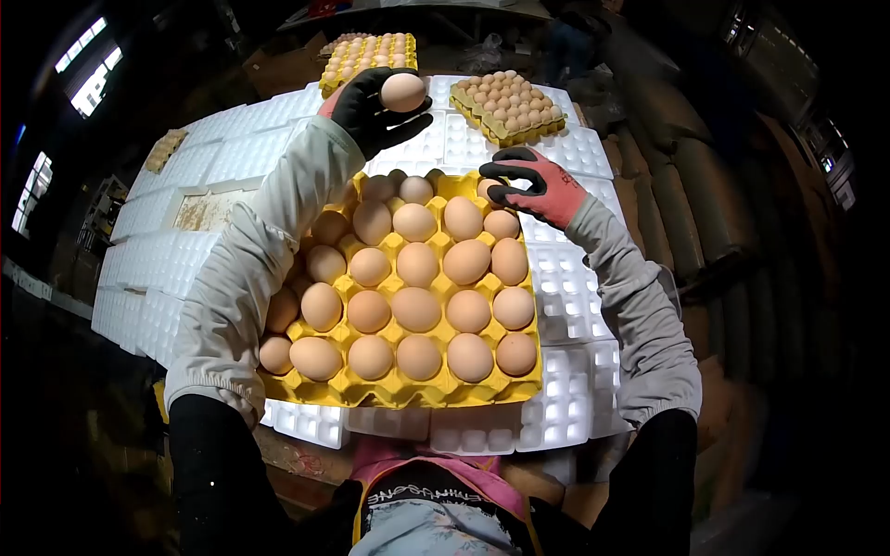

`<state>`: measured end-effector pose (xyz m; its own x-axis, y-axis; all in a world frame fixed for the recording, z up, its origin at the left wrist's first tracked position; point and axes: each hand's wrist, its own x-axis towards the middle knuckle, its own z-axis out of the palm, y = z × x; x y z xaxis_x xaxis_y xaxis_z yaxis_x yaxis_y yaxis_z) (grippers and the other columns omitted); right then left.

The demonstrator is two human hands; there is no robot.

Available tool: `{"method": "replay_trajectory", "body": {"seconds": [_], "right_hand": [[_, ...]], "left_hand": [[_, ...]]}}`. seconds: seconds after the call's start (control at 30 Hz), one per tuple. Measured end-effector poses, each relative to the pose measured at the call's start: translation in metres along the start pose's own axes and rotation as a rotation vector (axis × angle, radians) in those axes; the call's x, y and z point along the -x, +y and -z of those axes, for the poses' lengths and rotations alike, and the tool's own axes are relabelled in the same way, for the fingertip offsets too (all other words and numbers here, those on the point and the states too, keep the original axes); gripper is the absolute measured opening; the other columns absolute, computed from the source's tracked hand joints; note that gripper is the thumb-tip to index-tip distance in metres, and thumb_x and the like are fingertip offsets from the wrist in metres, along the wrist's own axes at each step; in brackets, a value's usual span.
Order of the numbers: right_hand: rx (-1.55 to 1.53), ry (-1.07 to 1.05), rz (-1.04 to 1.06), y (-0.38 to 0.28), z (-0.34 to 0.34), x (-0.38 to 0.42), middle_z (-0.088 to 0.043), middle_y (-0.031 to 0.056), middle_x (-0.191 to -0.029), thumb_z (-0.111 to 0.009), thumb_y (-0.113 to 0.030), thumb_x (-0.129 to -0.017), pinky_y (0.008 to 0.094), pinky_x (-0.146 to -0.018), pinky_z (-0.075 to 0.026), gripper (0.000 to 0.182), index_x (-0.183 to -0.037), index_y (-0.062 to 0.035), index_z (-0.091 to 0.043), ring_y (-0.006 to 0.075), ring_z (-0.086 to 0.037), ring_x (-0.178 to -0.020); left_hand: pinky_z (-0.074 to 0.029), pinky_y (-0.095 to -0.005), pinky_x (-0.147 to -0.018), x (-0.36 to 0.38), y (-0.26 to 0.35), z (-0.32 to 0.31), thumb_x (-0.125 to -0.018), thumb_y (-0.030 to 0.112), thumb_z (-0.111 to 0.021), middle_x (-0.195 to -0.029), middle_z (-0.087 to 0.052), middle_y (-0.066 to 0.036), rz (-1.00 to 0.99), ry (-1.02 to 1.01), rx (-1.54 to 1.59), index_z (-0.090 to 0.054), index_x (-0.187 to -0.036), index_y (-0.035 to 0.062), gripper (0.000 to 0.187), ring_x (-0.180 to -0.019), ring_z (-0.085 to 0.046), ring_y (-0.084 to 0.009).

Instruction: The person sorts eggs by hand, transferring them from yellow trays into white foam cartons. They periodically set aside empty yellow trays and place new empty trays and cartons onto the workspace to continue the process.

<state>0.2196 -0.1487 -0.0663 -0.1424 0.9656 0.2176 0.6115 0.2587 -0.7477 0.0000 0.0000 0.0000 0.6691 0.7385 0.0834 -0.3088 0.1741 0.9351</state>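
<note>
A yellow egg tray (436, 397) lies before me, most of its cups filled with brown eggs (417, 309). Over its far edge, my left hand (371, 107), in a black and red glove, holds a single egg (403, 93) with the fingers curled beside it. My right hand (536, 185), gloved alike, has thumb and fingers closed around another egg (489, 191) at the tray's far right corner. That egg is partly hidden by the fingers. Bare yellow cups show beside it in the far row. My left forearm covers part of the tray's left side.
White foam trays (565, 287) with square hollows cover the surface underneath. Beyond stand a stack of filled egg trays (508, 104) at right and another filled yellow tray (371, 57) at the back. A small carton (166, 150) sits far left. Large sacks (705, 204) are piled at right.
</note>
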Motion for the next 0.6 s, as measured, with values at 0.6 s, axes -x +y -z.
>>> {"method": "replay_trajectory", "body": {"seconds": [0.6], "right_hand": [[0.606,-0.214,-0.106,-0.052,0.006,0.008,-0.066,0.0093,-0.095,-0.068,-0.044,-0.067,0.034,-0.084,-0.047,0.05,-0.107,-0.014,-0.064,0.0286,-0.063,-0.087]], "left_hand": [[-0.054,-0.0333,-0.059,0.021,-0.007,-0.03,-0.07,0.018,-0.073,-0.09,-0.064,-0.012,-0.018,-0.356,-1.08,-0.057,-0.1,0.0023,0.038,-0.069,-0.064,-0.0237]]}}
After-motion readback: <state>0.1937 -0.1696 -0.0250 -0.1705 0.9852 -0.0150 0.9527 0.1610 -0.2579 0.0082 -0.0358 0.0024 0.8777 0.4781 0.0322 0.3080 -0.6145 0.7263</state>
